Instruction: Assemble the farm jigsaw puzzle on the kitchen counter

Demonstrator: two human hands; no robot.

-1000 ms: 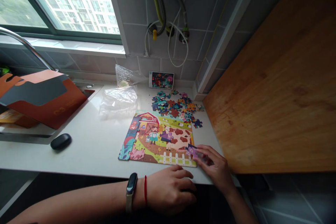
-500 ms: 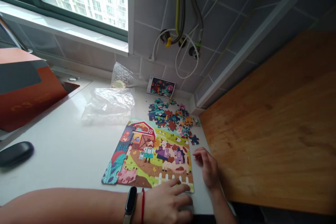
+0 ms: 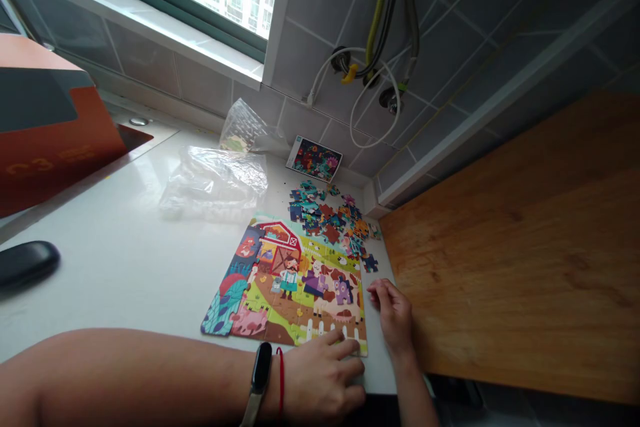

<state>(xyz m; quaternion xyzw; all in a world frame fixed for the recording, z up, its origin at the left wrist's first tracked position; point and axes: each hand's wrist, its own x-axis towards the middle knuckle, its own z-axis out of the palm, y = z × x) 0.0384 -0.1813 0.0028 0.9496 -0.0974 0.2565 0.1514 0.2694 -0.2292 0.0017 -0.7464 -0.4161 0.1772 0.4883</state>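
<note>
My left hand (image 3: 325, 375) rests palm down at the front edge of a farm jigsaw puzzle (image 3: 285, 310), its fingers apart and fingertips over the white fence. To the right of the puzzle, my right hand (image 3: 395, 317) lies on the counter with its fingers curled in; nothing shows between them. The puzzle pictures a red barn, a farmer and a cow. Two loose purple pieces, one puzzle piece (image 3: 314, 282) and another puzzle piece (image 3: 344, 291), lie on top of the cow. Down its left side runs a strip of darker blue pieces (image 3: 227, 303).
Behind the puzzle lies a heap of loose pieces (image 3: 327, 217). A picture card (image 3: 315, 159) leans at the wall beside clear plastic bags (image 3: 217, 180). On the left are an orange box (image 3: 50, 140) and a black object (image 3: 30, 263). A wooden board (image 3: 510, 247) borders the right side.
The camera view has tilted and shifted slightly. My right hand's fingers have curled in a little more. My left hand stays at the puzzle's front edge, and the pieces keep their places.
</note>
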